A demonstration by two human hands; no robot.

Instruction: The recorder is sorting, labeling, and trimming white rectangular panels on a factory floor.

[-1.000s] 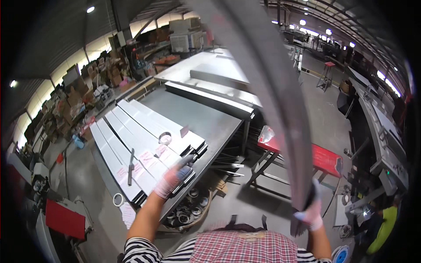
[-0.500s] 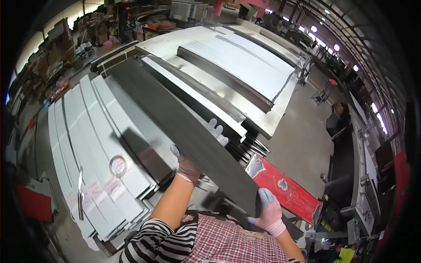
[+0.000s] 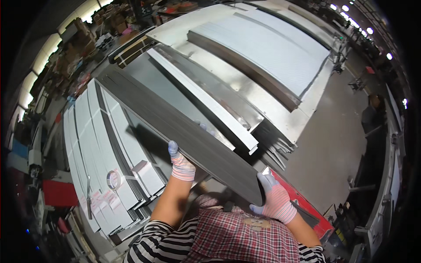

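A long dark grey panel [image 3: 188, 136] lies slantwise across my front, its far end up to the left and its near end by my right hand. Lengthwise lines run along it; whether it is one piece or several layered strips I cannot tell. My left hand [image 3: 182, 164], in a striped glove, grips its near edge around the middle. The thumb is up on that edge, and fingertips show past the far edge. My right hand [image 3: 277, 199], gloved too, is closed around the near end. Beneath the panel's left part are bundled white strips [image 3: 98, 144].
A tape roll [image 3: 113, 179] and a knife-like tool [image 3: 89, 199] rest on the bundles. Beyond the panel lies a long white strip [image 3: 201, 98]. Farther back, a metal table [image 3: 302, 120] carries a stack of white sheets [image 3: 267, 48]. A red beam [image 3: 322, 225] is at the right.
The view has turned, so the surroundings sit differently. The panel's surface now shows lengthwise lines, and its far end sits farther left over the bundles. Both hands keep their hold.
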